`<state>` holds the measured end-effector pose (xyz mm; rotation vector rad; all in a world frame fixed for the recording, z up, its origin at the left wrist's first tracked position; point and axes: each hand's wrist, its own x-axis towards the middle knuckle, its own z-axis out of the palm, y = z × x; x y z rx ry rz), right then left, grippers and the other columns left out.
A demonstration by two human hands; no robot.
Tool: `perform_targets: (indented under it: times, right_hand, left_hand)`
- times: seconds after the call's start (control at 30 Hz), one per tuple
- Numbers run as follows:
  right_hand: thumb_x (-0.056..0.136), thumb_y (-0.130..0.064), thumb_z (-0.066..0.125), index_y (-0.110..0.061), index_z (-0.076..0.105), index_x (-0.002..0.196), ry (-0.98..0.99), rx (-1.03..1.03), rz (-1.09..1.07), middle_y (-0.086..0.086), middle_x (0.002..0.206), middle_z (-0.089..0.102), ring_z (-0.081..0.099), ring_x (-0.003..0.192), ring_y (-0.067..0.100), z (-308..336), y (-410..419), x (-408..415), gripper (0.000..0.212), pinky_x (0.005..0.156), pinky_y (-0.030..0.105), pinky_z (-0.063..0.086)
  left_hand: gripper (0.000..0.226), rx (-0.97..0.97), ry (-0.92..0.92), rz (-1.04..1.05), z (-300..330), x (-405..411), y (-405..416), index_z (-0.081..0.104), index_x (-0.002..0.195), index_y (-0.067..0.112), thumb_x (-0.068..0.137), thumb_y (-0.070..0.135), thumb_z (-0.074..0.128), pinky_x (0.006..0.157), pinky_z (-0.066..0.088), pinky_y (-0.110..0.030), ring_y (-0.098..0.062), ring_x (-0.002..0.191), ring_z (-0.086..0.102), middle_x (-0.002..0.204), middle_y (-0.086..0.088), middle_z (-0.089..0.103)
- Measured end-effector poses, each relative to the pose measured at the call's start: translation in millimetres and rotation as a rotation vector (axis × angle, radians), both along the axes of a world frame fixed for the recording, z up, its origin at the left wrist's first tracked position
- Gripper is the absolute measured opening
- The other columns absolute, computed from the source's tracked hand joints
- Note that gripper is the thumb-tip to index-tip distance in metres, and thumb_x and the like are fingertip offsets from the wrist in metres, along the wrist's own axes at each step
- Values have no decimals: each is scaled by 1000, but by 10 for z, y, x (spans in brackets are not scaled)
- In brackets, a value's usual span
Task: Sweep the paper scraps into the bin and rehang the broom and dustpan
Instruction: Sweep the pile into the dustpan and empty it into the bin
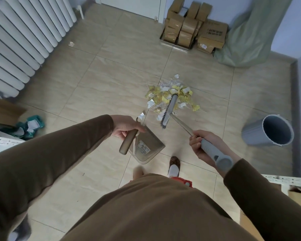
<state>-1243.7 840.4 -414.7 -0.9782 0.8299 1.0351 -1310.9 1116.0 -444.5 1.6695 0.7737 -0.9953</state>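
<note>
Your right hand [201, 145] is wrapped round the broom [170, 110] handle, your left hand [127, 126] round the dustpan [146, 146] handle. The scraps [170, 94] lie heaped mid-floor, left of the bin [268, 130]. They look light and flighty, so sweep gently, gripping low on the stiff handle.

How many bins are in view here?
1: a grey bin standing open-topped on the floor at right, beyond the right hand and apart from the scrap pile.
</note>
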Motion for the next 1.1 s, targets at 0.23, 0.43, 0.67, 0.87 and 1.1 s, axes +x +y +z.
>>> perform_targets:
  times: [0.23,0.43,0.67,0.87,1.1]
  right_hand:
    - [97,-11,55,-16,48,110,-153,-127,127,4,68,49,44,41,6,-30,-212,107,15,34,16,42]
    - [97,-8,54,-19,47,128,-208,-185,164,7,69,49,44,40,8,-142,-252,300,34,33,17,41]
    - [97,-8,55,-22,46,125,-187,-164,153,6,69,49,43,40,7,-192,-113,466,33,33,16,41]
    - [97,-9,57,-21,48,120,-170,-116,126,6,69,49,43,41,8,-214,-179,551,28,32,18,40]
    - [98,-9,54,-19,50,122,-172,-89,69,6,70,48,41,41,7,-224,-424,877,26,33,16,38]
  left_hand:
    - [11,9,19,117,5,242,-185,54,102,5,95,13,54,73,61,-42,-27,73,65,91,-12,58]
    - [8,126,-96,258,-113,380,341,59,82,-1,87,-5,54,86,60,-37,-30,88,69,101,-23,62]
    - [17,280,-131,192,-38,560,801,62,104,-8,90,1,59,94,57,-44,-36,96,72,105,-25,65]
    - [22,366,-171,168,-69,741,948,60,109,-14,91,0,59,95,56,-47,-39,97,70,102,-25,64]
    - [25,393,-193,120,-12,1345,972,61,111,-10,89,3,62,94,57,-46,-35,90,73,111,-26,64]
